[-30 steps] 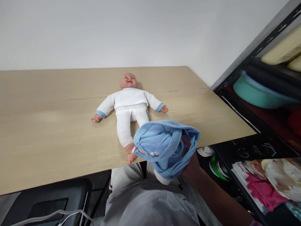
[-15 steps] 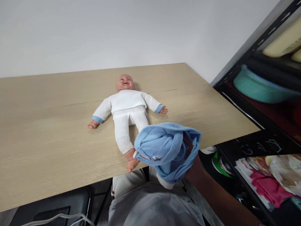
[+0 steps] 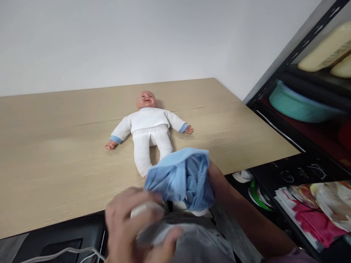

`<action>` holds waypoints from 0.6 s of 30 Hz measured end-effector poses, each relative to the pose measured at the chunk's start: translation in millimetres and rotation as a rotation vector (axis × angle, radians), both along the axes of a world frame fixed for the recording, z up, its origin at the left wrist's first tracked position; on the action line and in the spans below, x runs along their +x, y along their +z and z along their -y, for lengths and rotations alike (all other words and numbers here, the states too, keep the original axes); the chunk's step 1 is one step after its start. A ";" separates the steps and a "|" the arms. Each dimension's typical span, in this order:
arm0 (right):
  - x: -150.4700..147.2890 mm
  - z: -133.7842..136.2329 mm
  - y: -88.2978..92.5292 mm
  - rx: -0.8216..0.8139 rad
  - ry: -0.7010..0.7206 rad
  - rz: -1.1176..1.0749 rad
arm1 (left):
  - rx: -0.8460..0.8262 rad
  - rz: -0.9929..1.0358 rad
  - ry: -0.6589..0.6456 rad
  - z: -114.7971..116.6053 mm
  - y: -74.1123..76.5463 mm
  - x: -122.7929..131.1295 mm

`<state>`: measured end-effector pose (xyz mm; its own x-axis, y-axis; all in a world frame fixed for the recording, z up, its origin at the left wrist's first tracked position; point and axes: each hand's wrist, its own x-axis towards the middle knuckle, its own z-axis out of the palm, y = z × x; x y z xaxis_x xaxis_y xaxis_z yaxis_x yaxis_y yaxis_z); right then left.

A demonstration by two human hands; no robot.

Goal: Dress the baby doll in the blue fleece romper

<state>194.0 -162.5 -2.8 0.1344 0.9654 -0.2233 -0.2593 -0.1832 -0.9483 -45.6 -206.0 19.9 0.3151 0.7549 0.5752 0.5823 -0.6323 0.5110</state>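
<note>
A bunched light-blue cloth garment [image 3: 175, 179] is held up over the table's front edge, in front of the doll's lower legs. My right hand [image 3: 214, 172] holds it from inside and behind, so most of its fingers are hidden by the folds. To the left of the cloth, my left hand [image 3: 137, 223] is raised with its fingers curved and thumb apart, blurred by motion and holding nothing I can see. On its back lies a baby doll [image 3: 149, 120] in white clothes with blue cuffs, arms spread. Its feet are hidden behind the cloth and my left hand.
The wooden table [image 3: 68, 157] runs along a white wall. At the right stands a black shelf unit with a teal basin [image 3: 301, 104] and cream bottles [image 3: 325, 49]. Lower down lies pink cloth [image 3: 318, 223]. A black chair [image 3: 68, 237] with a white cable [image 3: 68, 250] is at the lower left.
My left hand has come into view from below, moving up beside the cloth. The blue garment has shifted left and turned in my right hand. The doll has stayed in place.
</note>
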 end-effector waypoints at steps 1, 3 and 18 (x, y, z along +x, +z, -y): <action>-0.3 -2.4 8.2 0.028 0.044 0.072 | 0.034 -0.019 0.009 -2.0 7.1 4.4; -0.4 -7.0 27.0 0.105 0.133 0.234 | 0.060 -0.056 0.021 -11.1 16.4 16.2; 41.9 -23.2 71.4 0.599 0.509 0.897 | -0.555 0.549 -0.241 -61.0 27.0 20.9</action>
